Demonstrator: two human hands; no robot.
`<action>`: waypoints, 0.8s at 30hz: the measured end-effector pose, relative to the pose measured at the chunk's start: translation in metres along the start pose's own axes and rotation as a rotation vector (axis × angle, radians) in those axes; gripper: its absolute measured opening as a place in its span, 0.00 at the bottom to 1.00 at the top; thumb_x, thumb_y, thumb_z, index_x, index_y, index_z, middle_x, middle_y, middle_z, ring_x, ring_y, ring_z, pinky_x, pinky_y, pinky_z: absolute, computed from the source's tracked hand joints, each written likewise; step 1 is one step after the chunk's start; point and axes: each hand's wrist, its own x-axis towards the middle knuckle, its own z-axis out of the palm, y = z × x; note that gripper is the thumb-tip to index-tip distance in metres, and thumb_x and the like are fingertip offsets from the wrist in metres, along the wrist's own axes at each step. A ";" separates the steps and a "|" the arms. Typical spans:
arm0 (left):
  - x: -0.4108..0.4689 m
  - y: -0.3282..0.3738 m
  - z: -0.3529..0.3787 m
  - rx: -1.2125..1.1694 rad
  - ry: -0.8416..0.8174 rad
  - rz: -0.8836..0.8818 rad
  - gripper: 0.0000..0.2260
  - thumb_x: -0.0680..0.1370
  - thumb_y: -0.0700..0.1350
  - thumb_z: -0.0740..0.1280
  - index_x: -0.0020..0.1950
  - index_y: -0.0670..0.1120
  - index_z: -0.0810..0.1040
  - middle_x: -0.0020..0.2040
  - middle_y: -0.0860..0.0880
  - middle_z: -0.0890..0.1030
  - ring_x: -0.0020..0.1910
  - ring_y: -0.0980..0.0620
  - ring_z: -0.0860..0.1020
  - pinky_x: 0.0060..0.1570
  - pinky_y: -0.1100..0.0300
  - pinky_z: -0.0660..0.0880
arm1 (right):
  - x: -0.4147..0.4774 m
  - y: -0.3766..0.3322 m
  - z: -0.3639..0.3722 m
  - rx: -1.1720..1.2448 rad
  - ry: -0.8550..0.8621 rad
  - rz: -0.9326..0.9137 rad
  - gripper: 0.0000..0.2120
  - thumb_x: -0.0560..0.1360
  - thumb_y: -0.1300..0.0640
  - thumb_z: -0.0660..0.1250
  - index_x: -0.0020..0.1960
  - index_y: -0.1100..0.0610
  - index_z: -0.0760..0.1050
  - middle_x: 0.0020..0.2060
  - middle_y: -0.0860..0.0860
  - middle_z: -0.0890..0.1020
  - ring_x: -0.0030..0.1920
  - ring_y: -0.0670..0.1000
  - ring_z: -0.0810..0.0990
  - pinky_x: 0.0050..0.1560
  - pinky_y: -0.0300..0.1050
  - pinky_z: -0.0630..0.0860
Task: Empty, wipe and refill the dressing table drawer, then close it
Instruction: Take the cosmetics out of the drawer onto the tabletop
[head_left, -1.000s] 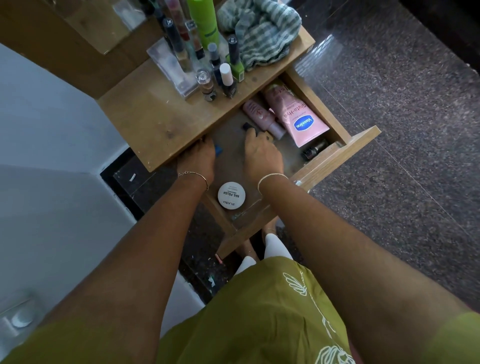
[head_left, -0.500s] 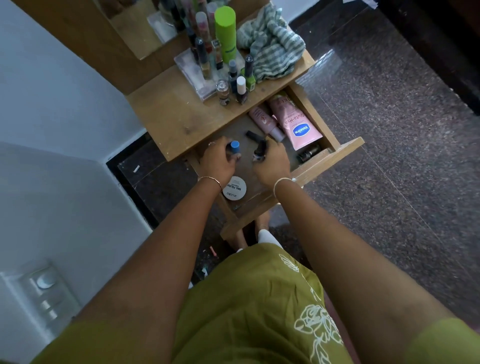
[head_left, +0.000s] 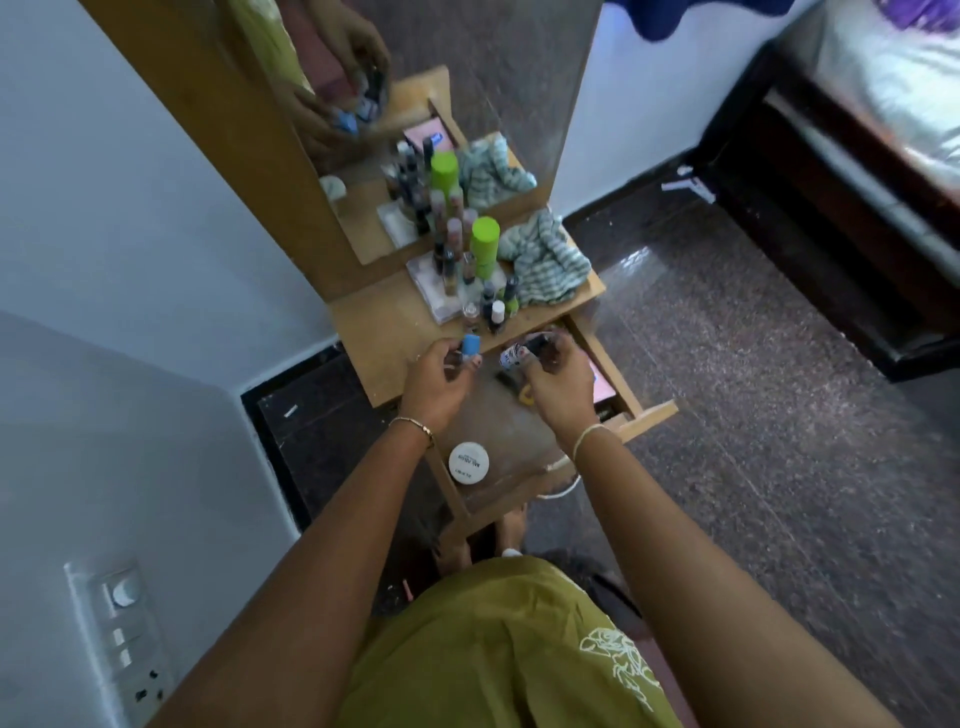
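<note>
Head view, emptying step: left grip (head_left: 436, 382) holds a blue-capped bottle (head_left: 470, 344), right grip (head_left: 560, 382) a dark bottle (head_left: 524, 352), both probably bound for the table (head_left: 384, 325).

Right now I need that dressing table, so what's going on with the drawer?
A person seems to be emptying the open drawer. The left hand holds a blue-capped bottle, the right hand grips a dark bottle, both above the drawer. A white tin lies inside; more bottles and a striped cloth sit on the tabletop.
</note>
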 end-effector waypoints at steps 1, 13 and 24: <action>0.002 0.004 -0.004 -0.003 0.028 0.012 0.15 0.77 0.47 0.67 0.61 0.41 0.75 0.49 0.48 0.79 0.46 0.53 0.77 0.44 0.66 0.70 | 0.003 -0.008 -0.002 0.020 0.001 -0.023 0.06 0.75 0.59 0.68 0.51 0.55 0.75 0.46 0.48 0.80 0.46 0.46 0.78 0.44 0.34 0.73; 0.045 0.032 -0.054 0.006 0.252 -0.035 0.12 0.77 0.38 0.64 0.59 0.39 0.78 0.54 0.38 0.81 0.53 0.42 0.78 0.57 0.49 0.75 | 0.050 -0.073 -0.001 -0.094 0.039 -0.231 0.11 0.76 0.54 0.68 0.54 0.60 0.77 0.50 0.54 0.81 0.49 0.51 0.79 0.49 0.39 0.72; 0.083 0.043 -0.056 -0.250 0.433 -0.096 0.14 0.72 0.31 0.69 0.51 0.46 0.73 0.48 0.49 0.81 0.48 0.55 0.79 0.44 0.72 0.73 | 0.097 -0.078 -0.003 -0.190 0.111 -0.169 0.07 0.72 0.54 0.70 0.47 0.56 0.80 0.41 0.51 0.84 0.45 0.52 0.83 0.51 0.41 0.74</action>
